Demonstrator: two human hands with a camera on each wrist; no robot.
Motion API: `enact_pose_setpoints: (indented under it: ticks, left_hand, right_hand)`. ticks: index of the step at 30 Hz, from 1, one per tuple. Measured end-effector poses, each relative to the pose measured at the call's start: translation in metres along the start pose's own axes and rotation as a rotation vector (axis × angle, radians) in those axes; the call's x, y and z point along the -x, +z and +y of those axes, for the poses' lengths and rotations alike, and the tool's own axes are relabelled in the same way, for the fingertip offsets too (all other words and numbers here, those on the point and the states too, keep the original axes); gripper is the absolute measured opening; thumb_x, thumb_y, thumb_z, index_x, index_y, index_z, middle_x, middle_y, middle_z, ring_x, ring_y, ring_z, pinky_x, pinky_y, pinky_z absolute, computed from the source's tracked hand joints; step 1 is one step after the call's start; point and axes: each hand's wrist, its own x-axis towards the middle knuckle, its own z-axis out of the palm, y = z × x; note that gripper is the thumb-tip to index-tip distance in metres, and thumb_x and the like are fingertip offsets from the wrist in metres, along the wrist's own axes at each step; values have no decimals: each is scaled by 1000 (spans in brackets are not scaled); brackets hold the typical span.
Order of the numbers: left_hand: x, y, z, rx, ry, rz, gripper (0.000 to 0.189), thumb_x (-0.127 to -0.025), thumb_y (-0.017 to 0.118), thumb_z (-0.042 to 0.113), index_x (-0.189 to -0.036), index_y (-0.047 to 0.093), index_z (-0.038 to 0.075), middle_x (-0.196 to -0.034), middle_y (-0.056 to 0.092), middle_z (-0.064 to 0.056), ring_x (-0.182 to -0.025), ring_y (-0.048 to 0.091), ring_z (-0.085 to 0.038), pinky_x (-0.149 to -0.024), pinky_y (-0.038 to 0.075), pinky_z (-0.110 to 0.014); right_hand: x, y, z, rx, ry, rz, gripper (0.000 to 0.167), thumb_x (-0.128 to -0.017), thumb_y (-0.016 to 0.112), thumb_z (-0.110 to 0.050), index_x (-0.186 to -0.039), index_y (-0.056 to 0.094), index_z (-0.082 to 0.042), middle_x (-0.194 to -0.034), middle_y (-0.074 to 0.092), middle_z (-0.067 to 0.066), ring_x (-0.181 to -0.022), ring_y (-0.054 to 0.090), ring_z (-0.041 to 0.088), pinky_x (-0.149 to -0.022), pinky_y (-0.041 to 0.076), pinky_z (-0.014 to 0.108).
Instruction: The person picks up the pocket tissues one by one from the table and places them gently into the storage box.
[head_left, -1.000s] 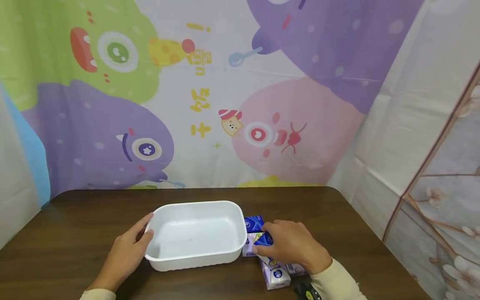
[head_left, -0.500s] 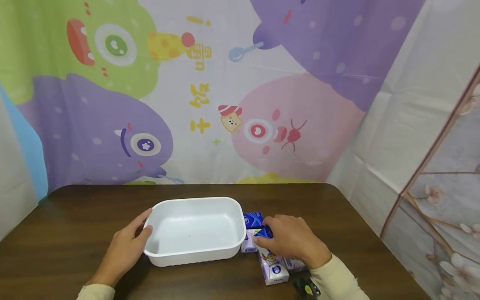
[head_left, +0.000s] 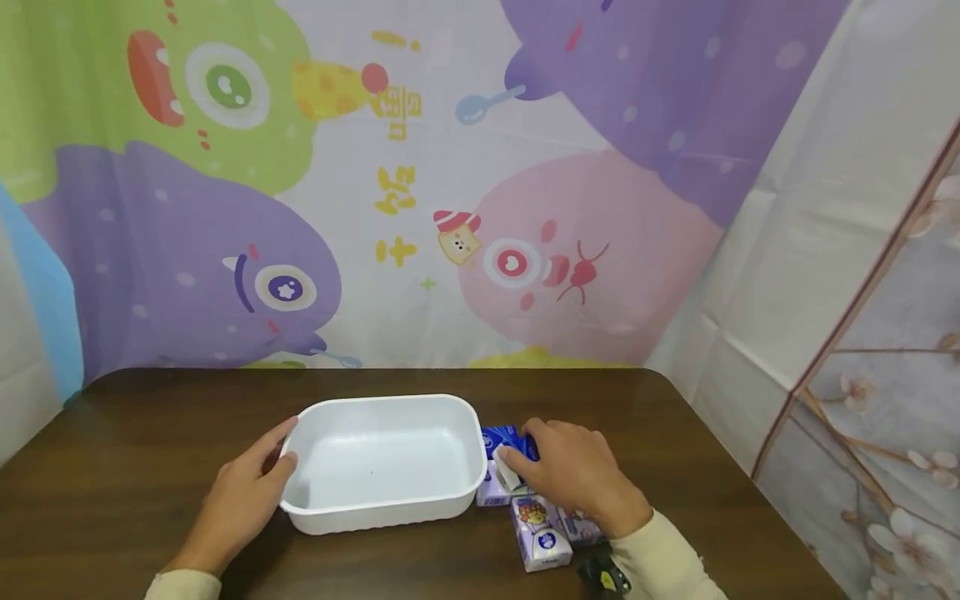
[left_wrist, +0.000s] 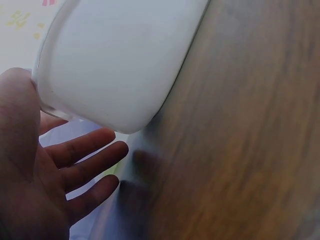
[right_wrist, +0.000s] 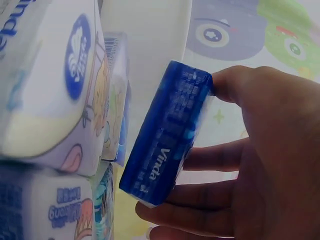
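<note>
A white plastic basin (head_left: pixel 382 510) sits on the dark wooden table. My left hand (head_left: pixel 246 498) touches its left end, thumb and index finger at the rim; in the left wrist view the other fingers (left_wrist: pixel 92 170) are spread and fairly straight below it. On the basin's right side, my right hand (head_left: pixel 573 467) pinches a blue Vinda tissue pack (right_wrist: pixel 165 135) between thumb and fingers, tilted over the other packs. Beneath and beside it lie another blue pack (head_left: pixel 495 439), a lilac pack (head_left: pixel 492 487), and white-and-purple printed packs (head_left: pixel 542 537), partly hidden by the hand.
Behind the table (head_left: pixel 187 433) hangs a cloth curtain (head_left: pixel 420 325) with cartoon monsters. A flower-patterned panel (head_left: pixel 877 417) stands on the right. A dark object (head_left: pixel 602 577) with a yellow-green mark is by my right sleeve.
My right hand has tilted the blue tissue pack, so a pale side now shows by the thumb. The left hand stays at the basin. The head view has shifted slightly.
</note>
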Motion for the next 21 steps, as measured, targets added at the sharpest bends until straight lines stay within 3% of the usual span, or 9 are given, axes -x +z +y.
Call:
enact_pose_setpoints:
  ticks: [21]
  left_hand:
    - [0, 1, -1, 14, 26, 31, 56, -105, 42, 41, -157, 36, 18, -140, 54, -25, -127, 49, -45, -97, 37, -66]
  right_hand:
    - [-6, -5, -14, -80, 55, 56, 57, -93, 51, -68, -107, 71, -16, -82, 66, -5, -65, 55, 11, -60, 48, 37]
